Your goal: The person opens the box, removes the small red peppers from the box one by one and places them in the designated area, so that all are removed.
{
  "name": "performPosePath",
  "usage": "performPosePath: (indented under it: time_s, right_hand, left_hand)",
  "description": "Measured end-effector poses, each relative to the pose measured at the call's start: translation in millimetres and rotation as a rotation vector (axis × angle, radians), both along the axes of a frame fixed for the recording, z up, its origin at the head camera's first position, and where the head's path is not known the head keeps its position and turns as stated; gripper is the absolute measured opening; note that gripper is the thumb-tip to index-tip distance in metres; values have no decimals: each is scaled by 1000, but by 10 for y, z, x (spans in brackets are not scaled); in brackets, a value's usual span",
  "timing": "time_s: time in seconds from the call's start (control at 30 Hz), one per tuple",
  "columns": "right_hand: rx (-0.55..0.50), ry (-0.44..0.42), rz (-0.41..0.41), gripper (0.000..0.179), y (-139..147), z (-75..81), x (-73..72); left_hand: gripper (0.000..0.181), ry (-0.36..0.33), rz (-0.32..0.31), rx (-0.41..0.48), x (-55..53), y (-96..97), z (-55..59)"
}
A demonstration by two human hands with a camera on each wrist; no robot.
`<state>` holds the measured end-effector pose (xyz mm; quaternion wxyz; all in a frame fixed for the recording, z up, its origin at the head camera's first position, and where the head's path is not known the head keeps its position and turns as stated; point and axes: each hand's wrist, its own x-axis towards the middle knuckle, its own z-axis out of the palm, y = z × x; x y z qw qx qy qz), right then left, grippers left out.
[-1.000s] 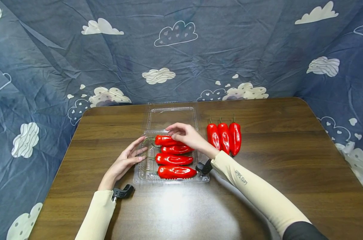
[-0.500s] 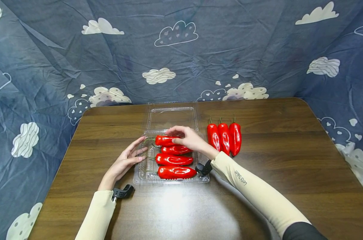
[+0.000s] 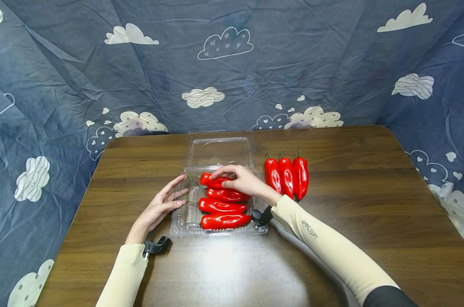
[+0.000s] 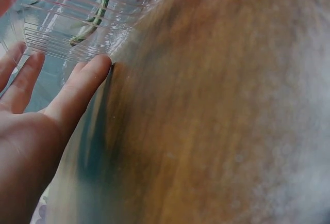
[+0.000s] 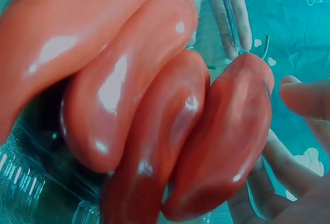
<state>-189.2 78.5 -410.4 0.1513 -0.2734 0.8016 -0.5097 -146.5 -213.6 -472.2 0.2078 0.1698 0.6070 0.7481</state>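
Note:
Several glossy red peppers lie side by side in a clear plastic clamshell container (image 3: 184, 228), stems to the left. My right hand (image 3: 245, 181) is over the farthest pepper (image 3: 207, 179) in the head view. In the right wrist view its fingers (image 5: 281, 167) rest along the outer side of that pepper (image 5: 232, 126), and the thumb (image 5: 296, 97) stands apart from it. My left hand (image 3: 160, 209) is spread at the container's left side. In the left wrist view its fingertips (image 4: 100, 66) touch the ribbed clear wall (image 4: 56, 38), with a green stem (image 4: 95, 22) inside.
Three more red peppers (image 3: 287, 175) lie side by side on the wooden table (image 3: 351, 179), right of the container, stems pointing away. The container's lid (image 3: 220, 151) is folded open toward the back. A blue cloud-print cloth (image 3: 293, 55) hangs behind the table.
My right hand has moved slightly nearer. The farthest pepper has shifted a little to the right and turned, and the others have edged slightly toward the near side. The left hand stays still.

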Motion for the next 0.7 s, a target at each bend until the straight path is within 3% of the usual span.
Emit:
performPosePath:
  time_s: [0.37, 0.7]
  right_hand:
    - [139, 15, 8, 33, 8, 25, 36]
    - [67, -63, 45, 37, 17, -26, 23]
  left_hand:
    - [71, -2, 0, 13, 13, 5, 13]
    - [72, 1, -3, 30, 4, 9, 10]
